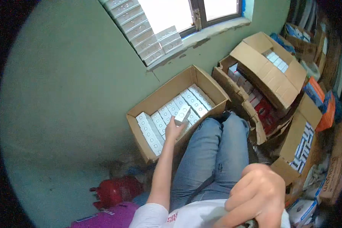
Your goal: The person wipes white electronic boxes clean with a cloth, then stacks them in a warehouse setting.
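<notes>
My left hand [173, 131] is closed on a small white box [183, 113] with a round mark on it. I hold it just above rows of similar white boxes [150, 133] inside an open cardboard carton [140, 107], which stands against the wall in front of my knees. Close to the camera at the lower right, my right hand [260, 190] is raised in front of my shirt, fingers curled. Whatever it may be holding is hidden.
More white boxes [135, 32] are stacked on the window sill. To the right sit a torn carton [235, 89], a tilted carton [269, 72] and another open carton [306, 114]. At the lower left are a red object [116, 192] and purple cloth [114, 218].
</notes>
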Demonstrator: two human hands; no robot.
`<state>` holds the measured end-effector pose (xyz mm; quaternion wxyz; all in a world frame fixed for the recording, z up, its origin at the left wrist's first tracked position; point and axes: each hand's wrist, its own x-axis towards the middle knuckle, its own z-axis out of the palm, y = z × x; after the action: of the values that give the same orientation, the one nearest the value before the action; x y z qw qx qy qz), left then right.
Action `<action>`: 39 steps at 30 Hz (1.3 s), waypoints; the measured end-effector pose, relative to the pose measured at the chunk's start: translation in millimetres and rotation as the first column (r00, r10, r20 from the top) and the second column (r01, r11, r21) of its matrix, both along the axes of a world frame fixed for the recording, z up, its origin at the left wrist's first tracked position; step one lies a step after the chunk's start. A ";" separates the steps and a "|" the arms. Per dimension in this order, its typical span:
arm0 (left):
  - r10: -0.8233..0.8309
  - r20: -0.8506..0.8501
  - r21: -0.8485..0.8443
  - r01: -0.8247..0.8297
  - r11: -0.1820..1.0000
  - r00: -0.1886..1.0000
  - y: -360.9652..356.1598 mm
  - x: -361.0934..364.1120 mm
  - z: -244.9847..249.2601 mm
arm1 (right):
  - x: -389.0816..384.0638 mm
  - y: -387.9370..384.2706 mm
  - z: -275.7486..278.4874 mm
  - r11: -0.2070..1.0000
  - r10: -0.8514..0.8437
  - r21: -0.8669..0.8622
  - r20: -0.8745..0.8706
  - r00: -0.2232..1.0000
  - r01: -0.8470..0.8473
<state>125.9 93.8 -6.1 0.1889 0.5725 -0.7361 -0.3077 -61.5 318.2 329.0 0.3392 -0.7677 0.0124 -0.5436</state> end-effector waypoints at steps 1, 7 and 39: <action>0.005 0.027 -0.006 -0.005 1.000 1.000 -0.9 3.5 -2.7 | 3.3 3.1 -3.3 0.995 -0.093 -0.030 0.007 0.996 0.093; -0.003 0.091 0.066 -0.003 0.998 0.996 -7.5 3.6 -11.5 | 5.4 3.7 0.7 0.963 -0.238 -0.143 -0.050 0.970 0.229; 0.040 0.017 0.086 -0.041 0.995 0.999 -4.6 -0.7 3.6 | 21.2 -46.5 -105.4 0.547 0.292 0.284 0.817 0.497 -0.787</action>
<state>125.2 89.1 -2.5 0.1648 0.5973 -0.7118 -0.3309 -40.3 271.7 223.6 0.7159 -0.3020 -0.1932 -0.5991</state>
